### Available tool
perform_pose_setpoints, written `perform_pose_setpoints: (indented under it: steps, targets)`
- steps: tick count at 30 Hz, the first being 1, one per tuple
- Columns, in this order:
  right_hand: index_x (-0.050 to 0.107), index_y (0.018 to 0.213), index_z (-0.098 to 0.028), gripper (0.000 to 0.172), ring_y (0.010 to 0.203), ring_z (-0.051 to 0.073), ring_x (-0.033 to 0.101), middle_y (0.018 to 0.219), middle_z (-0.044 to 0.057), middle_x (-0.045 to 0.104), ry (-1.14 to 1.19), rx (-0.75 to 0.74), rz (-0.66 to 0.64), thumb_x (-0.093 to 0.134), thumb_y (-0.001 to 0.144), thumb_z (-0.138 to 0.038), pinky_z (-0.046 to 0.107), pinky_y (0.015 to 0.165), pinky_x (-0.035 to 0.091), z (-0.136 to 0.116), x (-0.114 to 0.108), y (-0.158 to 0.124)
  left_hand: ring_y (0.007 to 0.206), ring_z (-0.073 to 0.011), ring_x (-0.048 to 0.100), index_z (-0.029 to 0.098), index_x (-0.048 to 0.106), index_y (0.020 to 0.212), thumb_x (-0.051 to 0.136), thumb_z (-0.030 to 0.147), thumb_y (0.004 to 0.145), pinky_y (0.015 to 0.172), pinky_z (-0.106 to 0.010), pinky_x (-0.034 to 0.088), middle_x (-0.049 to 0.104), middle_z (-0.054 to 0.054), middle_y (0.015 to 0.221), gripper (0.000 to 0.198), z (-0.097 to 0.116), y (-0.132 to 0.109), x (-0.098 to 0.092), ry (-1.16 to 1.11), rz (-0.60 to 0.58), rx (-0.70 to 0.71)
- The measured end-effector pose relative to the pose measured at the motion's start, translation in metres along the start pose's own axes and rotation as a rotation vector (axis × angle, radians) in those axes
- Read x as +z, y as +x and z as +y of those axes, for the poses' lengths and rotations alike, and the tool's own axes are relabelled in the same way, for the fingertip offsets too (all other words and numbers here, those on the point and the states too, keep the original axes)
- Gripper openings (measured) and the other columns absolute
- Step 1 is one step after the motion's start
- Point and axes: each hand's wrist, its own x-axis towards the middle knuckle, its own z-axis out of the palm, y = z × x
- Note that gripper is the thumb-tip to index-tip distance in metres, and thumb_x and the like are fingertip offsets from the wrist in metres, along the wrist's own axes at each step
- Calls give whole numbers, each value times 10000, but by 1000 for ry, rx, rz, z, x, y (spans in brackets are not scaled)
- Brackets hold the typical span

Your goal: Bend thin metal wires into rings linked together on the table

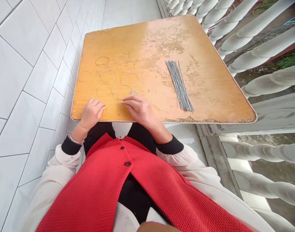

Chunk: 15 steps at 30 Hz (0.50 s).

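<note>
1. Head view: I see the left hand point(91, 113) and right hand point(137, 111) on the scuffed yellow tabletop point(108, 38), fingers loosely curled; I cannot tell whether either holds anything.
2. The thin wire rings point(121, 91) lie just ahead, the nearest touching the right hand's fingers point(130, 100).
3. The bundle of straight wires point(179, 85) lies rightward, its long axis running away from the body.

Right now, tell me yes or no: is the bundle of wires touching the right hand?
No, the bundle of thin metal wires lies apart from the right hand, further right on the wooden tabletop.
</note>
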Motion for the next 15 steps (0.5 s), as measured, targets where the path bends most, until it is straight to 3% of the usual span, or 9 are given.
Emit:
perform_pose_setpoints:
  steps: [4, 7, 10, 15]
  targets:
    - [739, 1118, -215, 318, 1111, 262, 693, 1194, 114, 737, -97, 85, 47, 444, 1003, -249, 478, 990, 560, 7, -15, -8, 1168, -258, 646, 159, 667, 1218, 418, 359, 1033, 1015, -441, 499, 698, -140, 1271, 369, 10, 3, 1, -75, -20, 3]
    - [666, 1311, -156, 390, 1342, 326, 569, 1403, 171, 635, -156, 62, -75, 490, 992, -297, 567, 1099, 488, 4, -17, -8, 1479, -301, 433, 138, 478, 1474, 411, 522, 1014, 1199, -497, 364, 488, -178, 1557, 603, 21, 6, 7, -84, -148, 84]
    - [583, 1409, -45, 542, 1440, 362, 467, 1498, 234, 534, -216, 43, -238, 506, 993, -384, 586, 1169, 417, -1, -13, -6, 1556, -317, 300, 90, 342, 1560, 356, 652, 977, 1267, -548, 246, 353, -193, 1638, 810, 29, 9, 13, -49, -306, 101]
    - [557, 1416, 30, 616, 1450, 347, 460, 1513, 247, 509, -269, 27, -337, 482, 1007, -424, 517, 1209, 393, -7, -7, -2, 1571, -303, 266, 101, 341, 1568, 268, 674, 982, 1279, -561, 222, 299, -160, 1664, 823, 32, 12, 12, 5, -458, 49]
